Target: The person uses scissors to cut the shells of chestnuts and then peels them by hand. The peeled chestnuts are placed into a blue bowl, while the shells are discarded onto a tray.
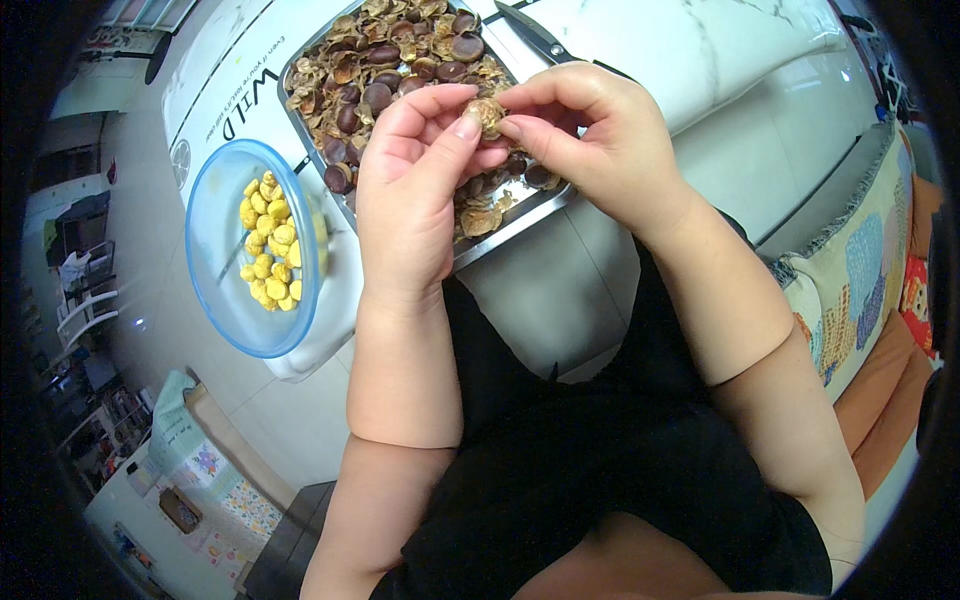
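My left hand [424,161] holds a chestnut [485,114], with brownish skin on it, between thumb and fingers. The thumb and index finger of my right hand [592,131] pinch at the other side of the same chestnut. Both hands are over the near part of a metal tray [517,219]. Brown chestnuts [376,97] and loose pieces of shell [480,220] fill much of that tray. To the left of my left hand, a clear bowl with a blue rim [217,315] contains several peeled yellow chestnuts [277,232].
Scissors [536,34] lie beyond my right hand, by the tray's far right edge. A marble-patterned tablecloth with printed words [214,67] covers the table. At the right stands a brown sofa [889,390] with a patterned cover [855,277].
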Demonstrator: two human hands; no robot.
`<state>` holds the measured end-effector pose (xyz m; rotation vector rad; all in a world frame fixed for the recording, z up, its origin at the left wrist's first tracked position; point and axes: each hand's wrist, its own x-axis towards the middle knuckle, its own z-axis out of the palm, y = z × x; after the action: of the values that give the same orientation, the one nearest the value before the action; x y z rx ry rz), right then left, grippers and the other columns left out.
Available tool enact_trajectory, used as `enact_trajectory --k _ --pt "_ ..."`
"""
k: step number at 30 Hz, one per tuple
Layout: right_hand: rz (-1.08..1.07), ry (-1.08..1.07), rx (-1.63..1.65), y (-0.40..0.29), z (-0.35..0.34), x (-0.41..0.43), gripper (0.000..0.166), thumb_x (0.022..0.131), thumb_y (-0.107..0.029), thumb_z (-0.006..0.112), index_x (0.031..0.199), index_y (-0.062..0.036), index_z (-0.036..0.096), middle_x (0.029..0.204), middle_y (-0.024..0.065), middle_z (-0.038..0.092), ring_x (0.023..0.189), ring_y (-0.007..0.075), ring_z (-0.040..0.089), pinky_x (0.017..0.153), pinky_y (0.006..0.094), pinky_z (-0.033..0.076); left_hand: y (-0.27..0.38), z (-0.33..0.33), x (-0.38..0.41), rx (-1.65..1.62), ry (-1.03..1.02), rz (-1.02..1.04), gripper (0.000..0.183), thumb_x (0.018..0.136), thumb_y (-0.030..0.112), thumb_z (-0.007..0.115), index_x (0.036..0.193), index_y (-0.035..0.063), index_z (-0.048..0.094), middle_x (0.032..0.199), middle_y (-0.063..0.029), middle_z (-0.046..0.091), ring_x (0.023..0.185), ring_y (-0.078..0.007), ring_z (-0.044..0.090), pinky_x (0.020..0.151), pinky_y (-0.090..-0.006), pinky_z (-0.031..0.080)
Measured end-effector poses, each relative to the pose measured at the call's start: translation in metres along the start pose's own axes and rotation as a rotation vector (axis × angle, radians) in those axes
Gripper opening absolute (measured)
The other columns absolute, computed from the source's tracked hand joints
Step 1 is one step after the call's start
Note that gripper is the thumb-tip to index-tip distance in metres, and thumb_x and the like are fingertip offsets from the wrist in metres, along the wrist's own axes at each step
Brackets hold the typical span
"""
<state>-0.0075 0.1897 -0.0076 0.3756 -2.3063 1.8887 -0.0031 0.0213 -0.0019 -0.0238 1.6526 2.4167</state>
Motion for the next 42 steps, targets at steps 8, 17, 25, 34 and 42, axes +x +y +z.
enact_trajectory --k 8,17,25,34,42 --pt "-0.014 -0.001 -0.029 -0.0002 -0.0043 0.0 0.014 0.079 -0.012 0.068 0.088 -0.0015 0.07 0.072 0.0079 0.067 0.062 0.0115 0.062 0.058 0.0244 0.05 0.0014 0.003 0.0 -0.001 -0.018 -0.011 0.024 0.091 0.006 0.057 0.114 -0.0037 0.057 0.101 -0.0119 0.066 0.087 -0.0175 0.066 0.076 -0.0279 0.057" --pt "0.006 -0.032 -0.027 0.0022 -0.0056 0.0005 0.014 0.079 -0.012 0.069 0.088 -0.0013 0.071 0.072 0.0064 0.067 0.063 0.01 0.061 0.058 0.0239 0.049 0.0006 0.0029 -0.0008 0.064 0.001 0.008 0.023 0.09 0.006 0.06 0.111 -0.0032 0.058 0.099 -0.0111 0.066 0.085 -0.0162 0.066 0.075 -0.0263 0.056" --pt "0.101 -0.04 0.062 0.0001 -0.0041 -0.0001 0.014 0.081 -0.011 0.066 0.089 -0.0003 0.071 0.071 0.0065 0.067 0.063 0.0083 0.061 0.058 0.0226 0.05 0.002 0.0067 -0.001 0.012 0.003 0.001 0.021 0.089 0.004 0.061 0.108 -0.0034 0.058 0.095 -0.0107 0.066 0.081 -0.0138 0.065 0.074 -0.0236 0.055" --pt "0.088 -0.02 0.027 0.0005 -0.0029 -0.0007 0.015 0.081 -0.011 0.065 0.089 0.0 0.071 0.071 0.0079 0.067 0.061 0.0101 0.062 0.057 0.0235 0.05 0.0012 0.0071 -0.0012 -0.002 -0.005 0.003 0.02 0.088 0.001 0.063 0.106 -0.0034 0.058 0.095 -0.0102 0.066 0.083 -0.0124 0.065 0.075 -0.0226 0.054" --pt "-0.005 -0.016 -0.175 -0.0018 -0.0034 0.0009 0.019 0.076 -0.012 0.064 0.09 -0.0006 0.071 0.074 0.0149 0.067 0.063 0.0206 0.065 0.061 0.0292 0.052 -0.0042 0.011 -0.0024 0.154 -0.002 0.119 0.02 0.087 -0.002 0.062 0.106 -0.0039 0.057 0.097 -0.0085 0.065 0.087 -0.0113 0.063 0.08 -0.0225 0.051"
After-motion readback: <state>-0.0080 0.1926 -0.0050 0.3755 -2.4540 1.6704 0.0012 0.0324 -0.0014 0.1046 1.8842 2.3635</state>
